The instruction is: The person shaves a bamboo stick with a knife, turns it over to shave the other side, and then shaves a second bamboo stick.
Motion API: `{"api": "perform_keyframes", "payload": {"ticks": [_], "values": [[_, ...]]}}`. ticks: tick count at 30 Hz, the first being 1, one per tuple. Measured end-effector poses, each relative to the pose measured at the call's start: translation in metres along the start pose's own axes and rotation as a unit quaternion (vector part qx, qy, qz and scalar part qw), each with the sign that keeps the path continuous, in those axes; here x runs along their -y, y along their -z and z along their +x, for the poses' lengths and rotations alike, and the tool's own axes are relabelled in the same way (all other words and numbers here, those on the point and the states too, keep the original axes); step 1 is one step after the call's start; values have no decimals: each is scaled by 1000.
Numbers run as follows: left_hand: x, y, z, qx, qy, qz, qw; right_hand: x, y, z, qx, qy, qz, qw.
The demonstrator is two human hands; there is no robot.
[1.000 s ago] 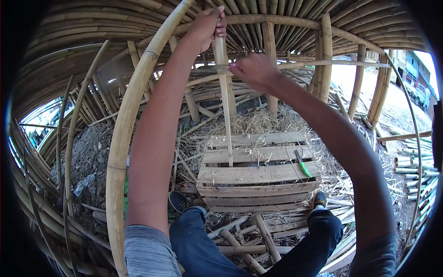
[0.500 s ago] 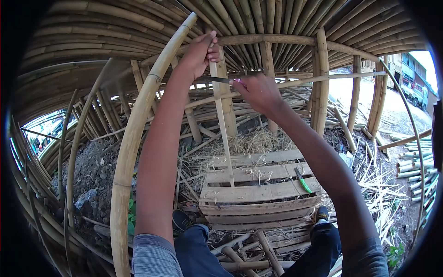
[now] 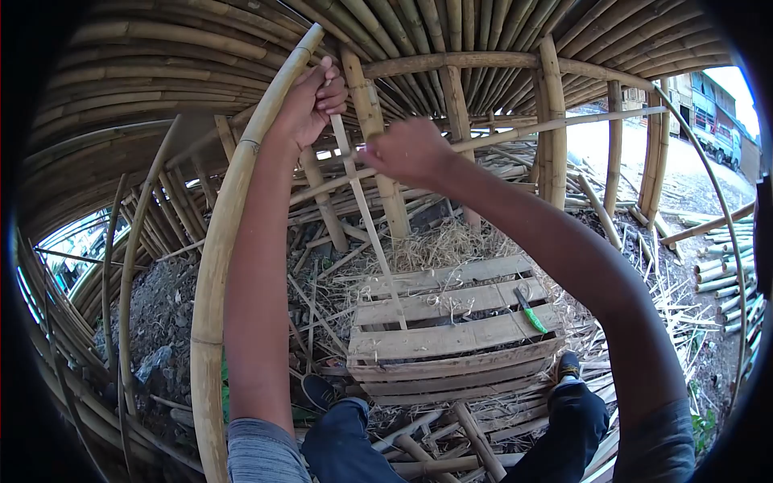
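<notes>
Head view: my left hand [image 3: 310, 97] clamps top of bamboo strip [image 3: 374, 233], long axis running down-right to the pallet [image 3: 451, 338]. Right hand [image 3: 403, 149], fisted, sits on it just below.

Left hand [image 3: 310, 101] is hemmed in: a thick curved pale bamboo pole [image 3: 216, 266] stands just beside it on the outer side, a roof of round bamboo culms [image 3: 483, 24] lies close above, and a knotted upright bamboo post [image 3: 382, 173] is just behind. Right hand [image 3: 407, 149] has open air below it down to the slatted grey wooden pallet [image 3: 451, 340]. That gap is crossed only by the thin pale bamboo strip [image 3: 372, 233] slanting down to the pallet, and a thin horizontal bamboo rod [image 3: 564, 122] runs behind. The pallet top is mostly bare, with a green-handled knife [image 3: 528, 311] on its right part.
</notes>
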State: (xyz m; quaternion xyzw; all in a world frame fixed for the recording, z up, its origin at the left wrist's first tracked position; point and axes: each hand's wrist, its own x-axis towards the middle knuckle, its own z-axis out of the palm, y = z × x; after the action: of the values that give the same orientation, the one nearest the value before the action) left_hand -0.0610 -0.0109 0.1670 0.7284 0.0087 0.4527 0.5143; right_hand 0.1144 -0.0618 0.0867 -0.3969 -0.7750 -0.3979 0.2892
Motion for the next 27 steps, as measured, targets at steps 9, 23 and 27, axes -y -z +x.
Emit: {"api": "perform_keyframes", "payload": {"ticks": [9,23,27], "values": [[2,-2,6,-3,-16,-2,1000,12,-10,-17,18,-59,36,997],[17,-31,18,-198,-45,135,970,16,-21,-26,83,1,-32,996],[20,-35,22,-217,-30,149,964,9,-17,-16,-38,-78,14,996]]}}
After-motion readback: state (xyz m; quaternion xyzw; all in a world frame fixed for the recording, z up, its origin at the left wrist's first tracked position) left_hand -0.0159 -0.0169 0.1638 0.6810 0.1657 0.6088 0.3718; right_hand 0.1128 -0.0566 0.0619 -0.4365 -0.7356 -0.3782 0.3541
